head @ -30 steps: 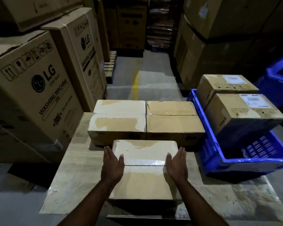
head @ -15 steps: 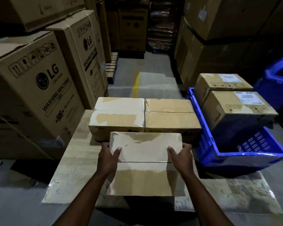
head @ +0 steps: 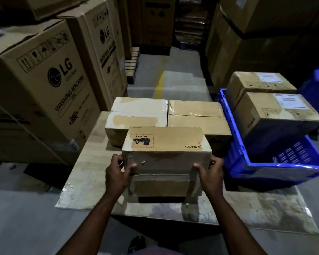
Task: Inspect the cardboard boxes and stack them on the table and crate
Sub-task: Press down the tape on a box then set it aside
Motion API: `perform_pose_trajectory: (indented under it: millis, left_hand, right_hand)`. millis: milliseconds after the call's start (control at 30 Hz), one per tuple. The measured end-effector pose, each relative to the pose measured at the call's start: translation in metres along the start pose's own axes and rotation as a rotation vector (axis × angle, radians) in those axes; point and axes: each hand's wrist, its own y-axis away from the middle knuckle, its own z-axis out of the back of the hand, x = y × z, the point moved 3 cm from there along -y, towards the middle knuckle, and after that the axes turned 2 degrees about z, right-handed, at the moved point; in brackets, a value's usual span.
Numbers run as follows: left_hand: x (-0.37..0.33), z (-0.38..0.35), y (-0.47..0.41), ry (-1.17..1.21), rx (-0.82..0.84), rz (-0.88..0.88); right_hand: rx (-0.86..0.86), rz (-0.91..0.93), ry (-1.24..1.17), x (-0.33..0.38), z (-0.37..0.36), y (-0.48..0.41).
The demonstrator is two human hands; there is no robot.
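I'm clamping my left hand (head: 118, 176) and right hand (head: 209, 173) on the box (head: 166, 150), tipping it over the table (head: 92, 162) to inspect; next, probably setting it beside the stacked boxes (head: 173, 115).

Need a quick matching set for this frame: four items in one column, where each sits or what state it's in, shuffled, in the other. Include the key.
Items:
1. Box with the PICO print
2. Pair of taped boxes
3. Two boxes with white labels
4. LG washing machine carton

Places or states:
A. Resting in the blue crate
B. Standing on the floor left of the table
C. Held at both ends by the left hand and right hand, tipped up
D. Lying side by side at the far end of the table

Pairs: 1-C, 2-D, 3-A, 4-B
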Motion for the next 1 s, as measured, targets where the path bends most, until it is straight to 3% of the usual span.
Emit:
perform_pose_trajectory:
  millis: [200,367,533,633,700,767,900,1000]
  left_hand:
    - [0.016,0.002,0.011,0.002,-0.011,0.024]
    - [0.034,0.002,0.013,-0.082,0.030,0.065]
    - [0.029,0.002,0.008,0.023,0.084,0.085]
    - [0.007,0.003,0.004,-0.078,0.083,-0.061]
    - [-0.014,0.001,0.001,-0.357,0.071,-0.345]
    - [-0.033,-0.008,-0.002,-0.516,0.127,-0.563]
    - [-0.040,-0.036,-0.006,-0.658,0.252,-0.517]
    - [-0.036,-0.043,-0.001,-0.741,0.236,-0.505]
  right_hand:
    - [-0.068,-0.014,0.011,-0.023,0.000,0.019]
    - [-0.002,-0.045,0.029,-0.038,-0.008,0.026]
    - [0.042,0.041,0.051,-0.027,-0.008,0.024]
    - [0.039,0.277,0.198,-0.005,-0.012,0.026]
    - [0.022,0.481,0.326,0.014,-0.020,0.024]
    - [0.114,0.560,0.421,0.033,-0.037,0.015]
    - [0.397,0.573,0.762,0.046,-0.078,0.004]
    - [0.367,0.569,0.859,0.040,-0.084,0.007]
